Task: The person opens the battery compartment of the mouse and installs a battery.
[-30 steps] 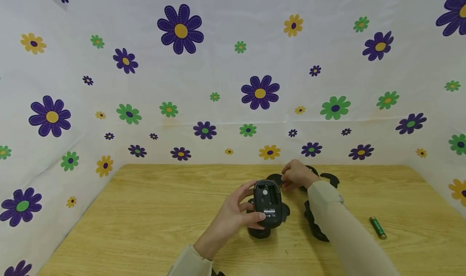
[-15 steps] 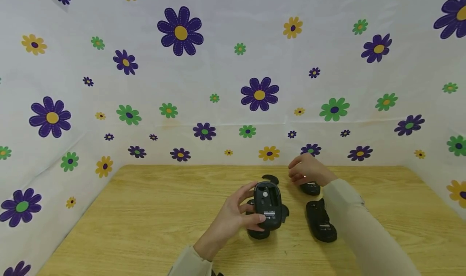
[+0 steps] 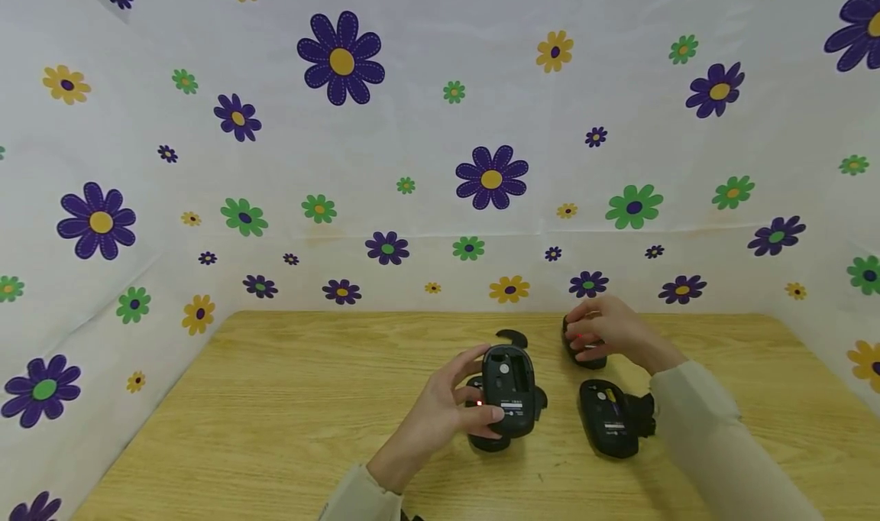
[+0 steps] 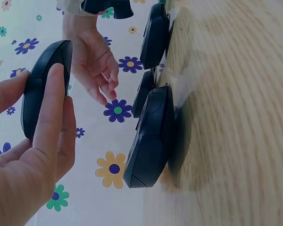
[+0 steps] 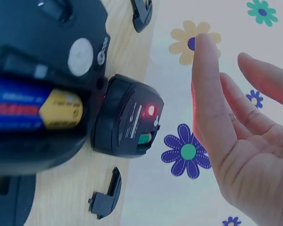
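Observation:
My left hand (image 3: 447, 402) grips a black computer mouse (image 3: 509, 402), underside facing me, its battery slot uncovered and hollow. Below it, partly hidden, another mouse (image 3: 490, 441) lies on the table, showing a small red light. My right hand (image 3: 614, 334) is over a mouse (image 5: 132, 120) at the back right. In the right wrist view that mouse shows a red light and a green battery, and the fingers, loosely extended, hold nothing. Nearer on the right, an upturned mouse (image 3: 608, 429) has a blue and gold battery (image 5: 33, 108) in its slot.
A loose black battery cover (image 3: 512, 338) lies near the back of the wooden table (image 3: 309, 399). Another dark cover piece (image 3: 540, 403) shows beside the held mouse, and one more cover (image 5: 142, 16) appears in the right wrist view. Flowered cloth (image 3: 412, 124) encloses the table.
My right hand has moved right from beside the back cover to over the back right mouse. Its sleeve now covers where a green battery lay. My left hand holds its mouse nearly still.

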Demonstrator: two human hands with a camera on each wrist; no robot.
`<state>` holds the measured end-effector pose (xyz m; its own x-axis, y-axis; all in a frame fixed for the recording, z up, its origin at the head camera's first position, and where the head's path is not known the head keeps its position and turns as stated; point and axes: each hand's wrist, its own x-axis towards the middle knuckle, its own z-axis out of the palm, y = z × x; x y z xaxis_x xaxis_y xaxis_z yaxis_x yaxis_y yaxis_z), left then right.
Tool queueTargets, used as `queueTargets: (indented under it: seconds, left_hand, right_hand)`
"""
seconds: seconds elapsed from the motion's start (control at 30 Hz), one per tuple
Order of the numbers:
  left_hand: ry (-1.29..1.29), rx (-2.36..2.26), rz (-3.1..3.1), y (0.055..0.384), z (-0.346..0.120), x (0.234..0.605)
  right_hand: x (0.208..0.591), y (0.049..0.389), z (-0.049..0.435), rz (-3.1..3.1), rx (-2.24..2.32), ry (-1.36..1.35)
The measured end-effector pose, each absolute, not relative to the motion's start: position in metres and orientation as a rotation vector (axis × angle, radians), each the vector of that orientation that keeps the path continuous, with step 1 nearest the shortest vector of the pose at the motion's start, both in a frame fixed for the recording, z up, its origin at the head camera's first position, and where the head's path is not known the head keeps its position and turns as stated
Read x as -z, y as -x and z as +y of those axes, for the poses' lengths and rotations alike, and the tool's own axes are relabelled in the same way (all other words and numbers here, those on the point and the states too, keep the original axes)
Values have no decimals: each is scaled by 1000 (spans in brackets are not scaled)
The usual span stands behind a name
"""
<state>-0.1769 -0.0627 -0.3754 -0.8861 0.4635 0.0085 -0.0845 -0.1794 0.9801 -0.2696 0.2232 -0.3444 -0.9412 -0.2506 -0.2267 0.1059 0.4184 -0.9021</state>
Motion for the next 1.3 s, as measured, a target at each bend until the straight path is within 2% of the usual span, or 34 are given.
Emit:
queueTargets:
  seconds: [1.3]
  left_hand:
    - [-467,-2113,1723,174,-64,374]
  right_hand:
    - [356,218,286,2372,1522,238]
